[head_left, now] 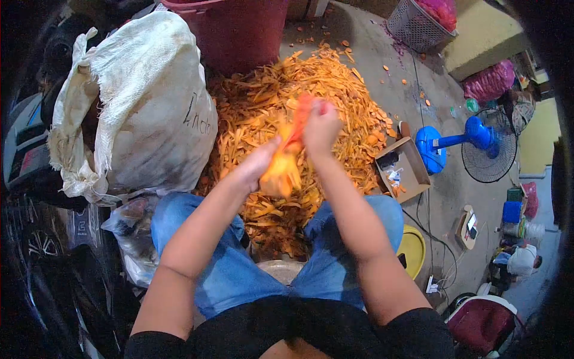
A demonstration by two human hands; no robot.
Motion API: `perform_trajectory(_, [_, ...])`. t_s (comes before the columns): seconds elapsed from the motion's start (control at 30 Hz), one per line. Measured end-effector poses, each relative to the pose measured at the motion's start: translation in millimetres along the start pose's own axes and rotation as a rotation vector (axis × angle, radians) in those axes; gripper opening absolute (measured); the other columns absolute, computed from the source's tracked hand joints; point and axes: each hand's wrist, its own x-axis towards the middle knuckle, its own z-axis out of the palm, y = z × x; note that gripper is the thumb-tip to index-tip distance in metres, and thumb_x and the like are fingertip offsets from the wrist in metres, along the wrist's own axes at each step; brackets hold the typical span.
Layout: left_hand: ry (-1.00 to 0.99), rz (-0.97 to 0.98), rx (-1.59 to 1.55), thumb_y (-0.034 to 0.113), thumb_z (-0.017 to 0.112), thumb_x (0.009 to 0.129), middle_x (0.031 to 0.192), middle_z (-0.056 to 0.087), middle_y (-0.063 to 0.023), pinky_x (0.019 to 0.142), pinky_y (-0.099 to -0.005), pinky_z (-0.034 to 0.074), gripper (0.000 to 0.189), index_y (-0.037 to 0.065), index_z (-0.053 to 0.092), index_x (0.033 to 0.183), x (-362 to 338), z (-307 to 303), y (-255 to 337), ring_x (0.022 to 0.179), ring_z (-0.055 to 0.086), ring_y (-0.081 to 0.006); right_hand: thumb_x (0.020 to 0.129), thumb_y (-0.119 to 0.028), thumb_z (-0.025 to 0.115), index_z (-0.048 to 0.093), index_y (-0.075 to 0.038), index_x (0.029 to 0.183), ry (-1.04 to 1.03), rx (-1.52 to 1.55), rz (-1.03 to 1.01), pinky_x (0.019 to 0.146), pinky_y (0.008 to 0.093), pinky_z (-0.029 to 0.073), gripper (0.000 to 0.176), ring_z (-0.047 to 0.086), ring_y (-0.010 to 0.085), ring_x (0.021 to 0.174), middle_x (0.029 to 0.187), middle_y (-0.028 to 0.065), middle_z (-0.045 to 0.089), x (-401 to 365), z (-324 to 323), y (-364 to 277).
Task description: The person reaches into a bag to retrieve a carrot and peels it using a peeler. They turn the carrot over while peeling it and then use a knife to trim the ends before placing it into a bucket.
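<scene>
In front of me my left hand point(263, 164) is closed around an orange carrot point(283, 169), whose lower end is smeared by motion. My right hand point(323, 128) is a fist beside the carrot's upper, redder part. Red shows at the top of that fist, from what looks like a peeler point(323, 107); its blade is hidden. Below both hands spreads a large heap of orange peelings point(335, 84), mostly long thin strips with some round slices at its right edge.
A white woven sack point(161, 78) stands left of the heap, and a red tub point(239, 30) behind it. To the right are an open cardboard box point(412, 164), a blue fan point(478, 140) and cables. A person point(520, 260) is at the far right.
</scene>
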Motion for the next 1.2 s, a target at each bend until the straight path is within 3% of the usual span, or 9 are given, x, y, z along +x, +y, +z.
perform_trajectory(0.1, [-0.025,0.005,0.176,0.039,0.035,0.081,0.085,0.055,-0.0080,0.066,-0.0264,0.044,0.041,0.004,0.045,0.100,-17,19,-24,0.071,0.054,-0.0156,0.077,-0.018,0.046,0.049,0.001,0.071,0.201,-0.144,0.208,0.052,0.0336,0.038,0.020,0.050,0.0269,0.053,0.060,0.0134,0.053,48,-32,21])
perform_trajectory(0.23, [-0.016,-0.046,-0.120,0.039,0.035,0.081,0.084,0.055,-0.0095,0.064,-0.0307,0.045,0.040,0.004,0.045,0.099,1,7,-11,0.069,0.055,-0.0176,0.078,-0.019,0.047,0.047,0.003,0.067,0.160,-0.073,0.401,0.049,0.0307,0.037,0.024,0.047,0.0187,0.049,0.056,0.0089,0.050,48,-36,13])
perform_trajectory(0.4, [-0.048,0.083,-0.304,0.037,0.030,0.083,0.092,0.053,-0.0094,0.071,-0.0340,0.044,0.040,0.006,0.041,0.105,11,-5,2,0.079,0.053,-0.0197,0.079,-0.018,0.046,0.047,-0.001,0.067,-0.120,0.447,0.323,0.045,0.0243,0.033,0.022,0.038,0.0088,0.048,0.054,0.0013,0.046,-5,-15,-40])
perform_trajectory(0.6, [-0.013,0.174,-0.423,0.033,0.021,0.085,0.099,0.050,-0.0088,0.075,-0.0338,0.042,0.039,0.008,0.040,0.108,19,-5,-1,0.086,0.051,-0.0188,0.079,-0.017,0.045,0.046,-0.001,0.067,-0.216,0.465,0.158,0.045,0.0271,0.034,0.021,0.039,0.0108,0.048,0.053,0.0045,0.046,-33,-7,-49])
perform_trajectory(0.9, [0.042,0.135,-0.204,0.034,0.022,0.085,0.086,0.055,-0.0101,0.064,-0.0316,0.046,0.040,0.004,0.044,0.100,12,-2,-6,0.071,0.055,-0.0199,0.078,-0.016,0.045,0.047,0.000,0.067,-0.203,-0.056,-0.015,0.048,0.0340,0.036,0.020,0.045,0.0293,0.050,0.056,0.0162,0.049,-23,-14,-52])
perform_trajectory(0.97, [-0.095,0.033,-0.042,0.035,0.026,0.084,0.081,0.056,-0.0100,0.061,-0.0294,0.046,0.040,0.004,0.043,0.100,7,-6,-7,0.067,0.056,-0.0195,0.077,-0.017,0.045,0.049,0.000,0.067,0.076,-0.069,-0.050,0.049,0.0342,0.037,0.020,0.046,0.0294,0.050,0.056,0.0155,0.049,4,-6,-17])
perform_trajectory(1.03, [-0.101,-0.012,-0.041,0.037,0.028,0.083,0.075,0.056,-0.0115,0.059,-0.0307,0.046,0.041,0.002,0.045,0.096,-5,10,-21,0.064,0.056,-0.0199,0.076,-0.023,0.048,0.051,0.004,0.066,0.247,0.126,0.217,0.052,0.0331,0.038,0.029,0.052,0.0230,0.055,0.059,0.0149,0.054,43,-19,19])
perform_trajectory(1.1, [-0.076,-0.081,0.023,0.036,0.028,0.083,0.075,0.055,-0.0125,0.058,-0.0315,0.046,0.040,0.002,0.045,0.096,-19,28,-17,0.065,0.056,-0.0204,0.076,-0.019,0.047,0.049,0.001,0.067,0.294,-0.222,0.325,0.051,0.0318,0.038,0.022,0.048,0.0215,0.052,0.058,0.0103,0.052,55,-36,25])
perform_trajectory(1.2, [-0.135,-0.033,-0.145,0.036,0.028,0.083,0.078,0.055,-0.0125,0.060,-0.0308,0.046,0.040,0.002,0.043,0.098,-1,10,-15,0.065,0.055,-0.0205,0.077,-0.021,0.048,0.049,0.001,0.067,0.285,-0.005,0.338,0.051,0.0301,0.037,0.024,0.047,0.0175,0.051,0.056,0.0082,0.050,50,-36,11])
